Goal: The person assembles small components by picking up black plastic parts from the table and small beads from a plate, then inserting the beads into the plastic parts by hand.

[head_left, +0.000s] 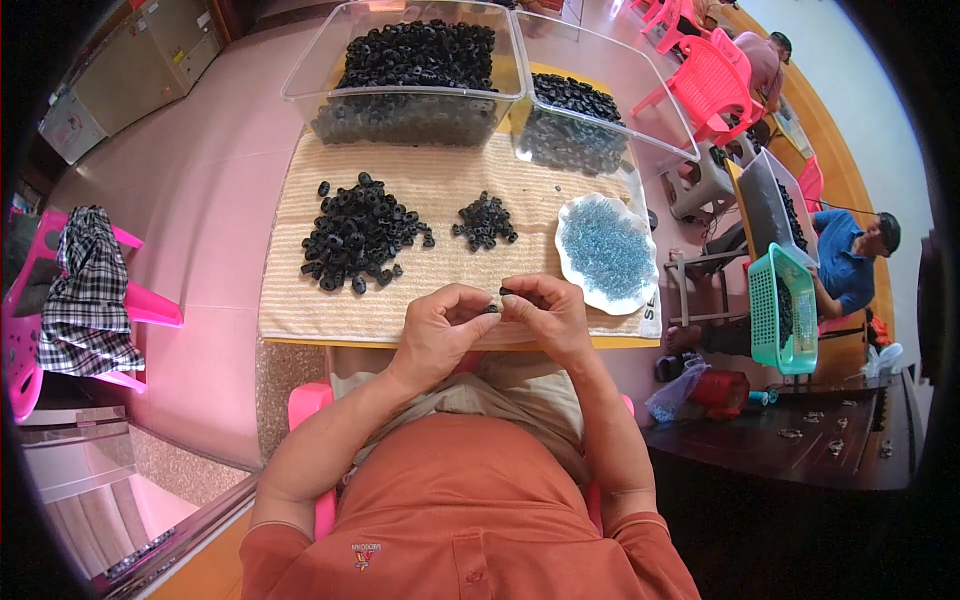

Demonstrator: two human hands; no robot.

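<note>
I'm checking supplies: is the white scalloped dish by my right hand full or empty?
Not empty: small translucent blue beads cover the floor of the white scalloped dish, leaving its rim bare. I cannot tell their depth.

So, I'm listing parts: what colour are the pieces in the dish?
The pieces are translucent light blue, best seen in the head view.
</note>
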